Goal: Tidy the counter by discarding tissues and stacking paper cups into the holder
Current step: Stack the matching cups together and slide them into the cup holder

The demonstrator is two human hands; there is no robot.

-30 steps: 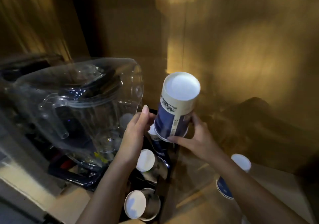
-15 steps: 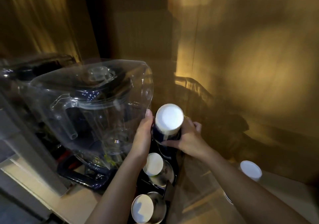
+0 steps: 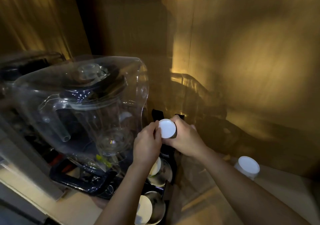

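An upside-down paper cup (image 3: 167, 128), white base facing me, sits low in the far slot of the black cup holder (image 3: 156, 114). My left hand (image 3: 147, 145) presses its left side and my right hand (image 3: 186, 139) wraps its right side. Two nearer holder slots hold metal sleeves with white cup bases, the middle cup stack (image 3: 155, 168) and the near cup stack (image 3: 144, 209). Another upside-down paper cup (image 3: 247, 166) stands alone on the counter to the right. No tissue is visible.
A large clear blender jug with sound cover (image 3: 83, 114) on a dark base stands directly left of the holder, close to my left hand. Wooden wall panels rise behind. The light counter surface (image 3: 216, 204) lies right of the holder.
The cup came down from mid-air, tilted, into the far slot of the holder. Both hands followed it down and now clasp it at the top.
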